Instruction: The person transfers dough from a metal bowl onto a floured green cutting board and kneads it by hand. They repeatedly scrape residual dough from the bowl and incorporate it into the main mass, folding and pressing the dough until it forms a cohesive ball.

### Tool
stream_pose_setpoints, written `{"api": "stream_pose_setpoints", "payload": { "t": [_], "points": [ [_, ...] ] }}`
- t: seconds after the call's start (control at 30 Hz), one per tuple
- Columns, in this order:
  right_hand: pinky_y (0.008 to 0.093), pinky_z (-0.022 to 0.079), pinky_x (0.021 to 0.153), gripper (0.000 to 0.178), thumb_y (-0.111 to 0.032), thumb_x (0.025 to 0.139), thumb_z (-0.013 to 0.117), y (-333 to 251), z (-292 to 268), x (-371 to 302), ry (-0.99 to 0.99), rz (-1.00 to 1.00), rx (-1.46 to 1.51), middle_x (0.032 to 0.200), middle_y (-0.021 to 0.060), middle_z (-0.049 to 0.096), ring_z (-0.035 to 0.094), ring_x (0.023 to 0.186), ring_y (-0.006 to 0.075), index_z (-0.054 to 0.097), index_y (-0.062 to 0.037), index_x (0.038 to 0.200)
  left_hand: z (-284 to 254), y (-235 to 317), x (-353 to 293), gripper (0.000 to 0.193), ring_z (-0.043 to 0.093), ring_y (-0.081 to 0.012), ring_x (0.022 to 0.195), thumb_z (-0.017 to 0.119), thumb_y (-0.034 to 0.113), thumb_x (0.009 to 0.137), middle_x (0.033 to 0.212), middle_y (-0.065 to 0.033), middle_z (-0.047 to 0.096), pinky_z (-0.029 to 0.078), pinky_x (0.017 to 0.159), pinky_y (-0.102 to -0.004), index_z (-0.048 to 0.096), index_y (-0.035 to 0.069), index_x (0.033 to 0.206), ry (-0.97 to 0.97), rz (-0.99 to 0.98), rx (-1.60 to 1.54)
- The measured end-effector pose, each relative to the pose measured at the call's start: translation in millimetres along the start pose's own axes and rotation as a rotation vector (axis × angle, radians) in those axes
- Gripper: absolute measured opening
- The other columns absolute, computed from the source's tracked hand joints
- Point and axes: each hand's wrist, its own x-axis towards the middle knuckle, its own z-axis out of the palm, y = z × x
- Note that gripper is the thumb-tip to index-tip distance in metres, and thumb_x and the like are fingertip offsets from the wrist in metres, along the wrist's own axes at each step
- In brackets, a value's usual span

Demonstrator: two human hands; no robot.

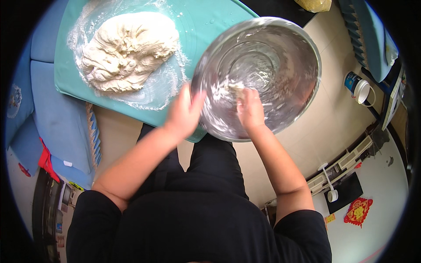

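Observation:
A large shiny metal basin [302, 57] leans tilted at the edge of the green mat, its mouth facing me. My left hand [185, 109], smeared by motion, grips the basin's left rim with the thumb apart from the fingers. Inside, my right hand [251, 107] has its fingers curled together against the lower wall, with a pale bit of dough [237, 87] at the fingertips. White flour and dough scraps streak the basin's inner wall. Left of it, a big rough lump of dough [131, 50] lies on the floured mat [197, 26], apart from both hands.
Blue padded seating [61, 118] stands on the left. To the right, a small white bucket [361, 91] is by a blue cloth-covered piece of furniture [372, 39]. A yellowish bag [315, 4] rests on a dark surface at the top. My legs are beneath the basin and mat.

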Motion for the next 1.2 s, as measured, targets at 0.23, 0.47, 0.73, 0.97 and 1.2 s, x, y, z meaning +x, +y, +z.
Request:
{"api": "stream_pose_setpoints", "payload": {
  "t": [0.23, 0.47, 0.73, 0.97, 1.2],
  "points": [
    [0.0425, 0.047, 0.068, 0.017, -0.012, 0.077, 0.06, -4, -33, 111, 0.372, -0.173, -0.125, 0.09, 0.0166, 0.055, 0.056, 0.08, 0.0333, 0.057, -0.0101, 0.094, -14, 23, 57, 0.041, 0.055, -0.0167, 0.078, 0.06, 0.019, 0.085, 0.087, -0.0112, 0.055, 0.045, 0.074, -0.0281, 0.043, -0.002, 0.115, 0.448, 0.402, -0.007],
    [0.0374, 0.048, 0.073, 0.011, -0.014, 0.076, 0.057, -45, 12, 107, 0.02, -0.371, -0.141, 0.084, 0.0102, 0.056, 0.054, 0.087, 0.0269, 0.062, -0.0087, 0.085, 9, -6, 68, 0.022, 0.057, -0.018, 0.079, 0.053, 0.013, 0.088, 0.089, -0.0119, 0.06, 0.045, 0.072, -0.029, 0.048, -0.001, 0.105, 0.458, 0.405, -0.19],
    [0.0428, 0.047, 0.068, 0.005, -0.008, 0.071, 0.058, -43, -2, 122, 0.096, -0.442, 0.05, 0.08, 0.0132, 0.054, 0.054, 0.077, 0.0337, 0.056, -0.0062, 0.076, 3, 1, 73, 0.022, 0.06, -0.0183, 0.076, 0.053, 0.012, 0.088, 0.088, -0.0117, 0.062, 0.047, 0.069, -0.0299, 0.048, 0.001, 0.106, 0.391, 0.455, -0.215],
    [0.0407, 0.047, 0.075, 0.01, -0.011, 0.079, 0.05, -45, 15, 49, -0.269, -0.478, -0.07, 0.091, 0.0129, 0.054, 0.055, 0.088, 0.0303, 0.055, -0.0064, 0.087, 3, 5, 72, 0.025, 0.061, -0.0297, 0.07, 0.055, 0.014, 0.086, 0.082, -0.0183, 0.061, 0.047, 0.063, -0.0346, 0.047, 0.0, 0.105, 0.472, 0.467, -0.076],
    [0.0408, 0.046, 0.076, 0.014, -0.012, 0.083, 0.048, -44, -11, 138, 0.004, -0.294, -0.324, 0.095, 0.0163, 0.056, 0.054, 0.087, 0.0321, 0.057, -0.0043, 0.089, 1, 5, 73, 0.024, 0.058, -0.0252, 0.073, 0.054, 0.015, 0.087, 0.083, -0.0138, 0.06, 0.046, 0.065, -0.0328, 0.048, 0.001, 0.105, 0.419, 0.401, -0.044]
  ]
}}
